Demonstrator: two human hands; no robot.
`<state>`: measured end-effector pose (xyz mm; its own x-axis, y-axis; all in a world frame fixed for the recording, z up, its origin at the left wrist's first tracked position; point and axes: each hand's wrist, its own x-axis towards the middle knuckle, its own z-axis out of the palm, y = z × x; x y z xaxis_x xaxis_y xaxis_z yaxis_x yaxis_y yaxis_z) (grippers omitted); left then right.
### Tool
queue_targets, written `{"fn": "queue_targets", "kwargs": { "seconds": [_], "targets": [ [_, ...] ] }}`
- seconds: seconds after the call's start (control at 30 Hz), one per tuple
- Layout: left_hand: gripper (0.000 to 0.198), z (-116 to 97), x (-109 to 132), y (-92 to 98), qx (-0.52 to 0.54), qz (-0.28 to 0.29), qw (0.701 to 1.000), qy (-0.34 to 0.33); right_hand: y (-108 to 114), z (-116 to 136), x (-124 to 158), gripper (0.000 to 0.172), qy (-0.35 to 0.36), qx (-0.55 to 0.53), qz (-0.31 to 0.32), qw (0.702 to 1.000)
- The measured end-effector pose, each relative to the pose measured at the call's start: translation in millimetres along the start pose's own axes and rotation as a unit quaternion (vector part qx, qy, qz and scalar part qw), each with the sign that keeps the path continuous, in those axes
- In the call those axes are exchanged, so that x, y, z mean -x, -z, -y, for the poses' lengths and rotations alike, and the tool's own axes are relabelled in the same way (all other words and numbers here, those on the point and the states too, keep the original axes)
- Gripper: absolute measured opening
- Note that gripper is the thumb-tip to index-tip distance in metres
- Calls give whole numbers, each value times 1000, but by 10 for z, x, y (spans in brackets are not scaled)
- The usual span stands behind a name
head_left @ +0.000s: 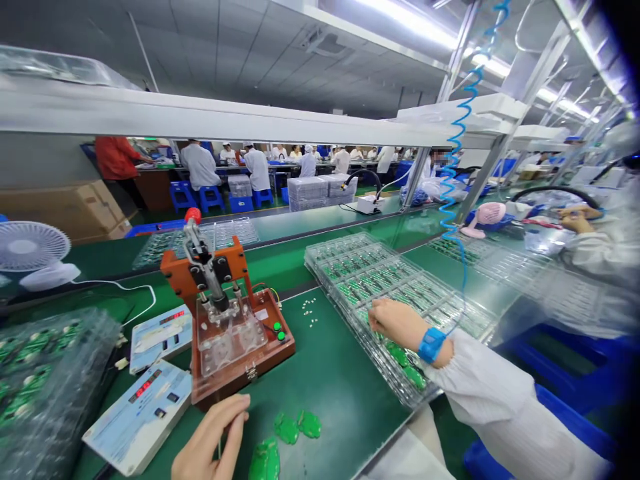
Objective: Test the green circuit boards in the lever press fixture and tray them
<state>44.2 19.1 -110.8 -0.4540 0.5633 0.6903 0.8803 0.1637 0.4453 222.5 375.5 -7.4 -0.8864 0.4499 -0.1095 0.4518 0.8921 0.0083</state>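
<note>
Our left hand (210, 437) is low over the worktop (345, 380) by its near edge, just in front of the orange-brown fixture (220, 387); its grip is narrow, the thumb close under the index finger, and we cannot tell whether the tips meet or pinch anything. Our right hand (395, 322) is over the stack of clear trays (387, 375), fingers curled down, and we cannot tell what, if anything, its grip holds, since the fingertips are hidden. A blue wrist strap (433, 345) circles that wrist. The trays run slantwise from the worktop's near edge toward its far side, with green boards (414, 377) in the compartments by our right hand. Loose green pieces (287, 429) lie on the worktop near its near edge, right of our left hand. On the fixture we see an upright clamp with a red knob (193, 215), a clear plate (233, 347) and two green buttons (277, 327). Small white bits (310, 310) are scattered between fixture and trays. Toward the worktop's left side we have two display boxes (145, 413) with red digits, and beyond them another tray stack (95, 373) with green boards.
</note>
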Motion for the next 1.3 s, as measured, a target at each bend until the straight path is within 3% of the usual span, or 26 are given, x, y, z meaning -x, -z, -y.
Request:
{"fn": "queue_targets", "kwargs": {
  "seconds": [0.13,0.27,0.43,0.53,0.67,0.77,0.87,1.07,1.3],
  "targets": [
    [18,-43,-65,18,4,-25,1000,-12,47,433,-211,15,32,-47,-16,998],
    [17,-53,-54,7,10,-29,1000,8,-149,884,-640,15,17,-83,3,996],
    [17,-60,-60,-11,35,-22,999,31,-424,1059,-927,18,-18,-130,-25,991],
    [19,-74,-65,8,53,-9,997,62,-526,1039,-781,23,-11,-167,-50,985],
    [18,-73,62,125,73,52,989,120,-677,1060,-311,29,41,-220,-70,972],
    [15,-81,240,244,93,143,979,116,-810,1144,57,24,144,-281,-41,948],
    [13,-94,390,305,100,236,962,94,-904,1235,248,28,263,-344,31,901],
    [33,-108,420,285,72,318,940,98,-892,1298,119,49,305,-331,158,879],
    [33,-119,372,255,37,342,934,93,-921,1373,-6,43,327,-332,138,874]
  ]
}}
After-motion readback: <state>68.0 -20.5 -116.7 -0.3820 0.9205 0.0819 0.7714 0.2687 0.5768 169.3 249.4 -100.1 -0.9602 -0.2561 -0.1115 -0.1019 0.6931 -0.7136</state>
